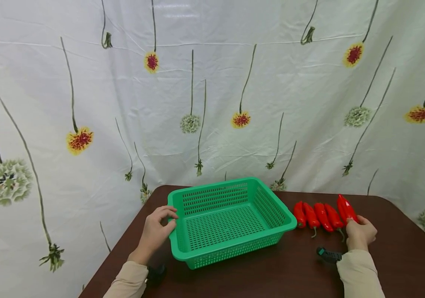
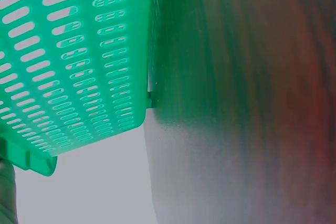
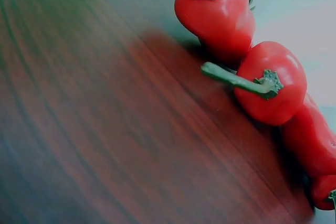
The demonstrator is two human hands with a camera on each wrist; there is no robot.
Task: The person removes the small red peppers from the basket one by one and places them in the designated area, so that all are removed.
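Observation:
A green plastic basket (image 1: 220, 223) with slotted walls stands on the table; nothing lies inside it. At its left rim is my left hand (image 1: 156, 229), fingers bent loosely over the edge and the thumb apart from them. Part of that hand shows beside the basket wall (image 2: 79, 77) in the left wrist view. My right hand (image 1: 359, 231) grips a red pepper (image 1: 346, 209) by its near end, at the right of a row of red peppers (image 1: 321, 216). In the right wrist view, peppers with green stems (image 3: 273, 82) lie side by side; no fingers show there.
The dark brown table (image 1: 257, 273) has rounded far corners. Behind it hangs a white cloth (image 1: 212, 91) printed with flowers. A black strap (image 1: 329, 255) is at my right wrist. The pepper row sits just right of the basket.

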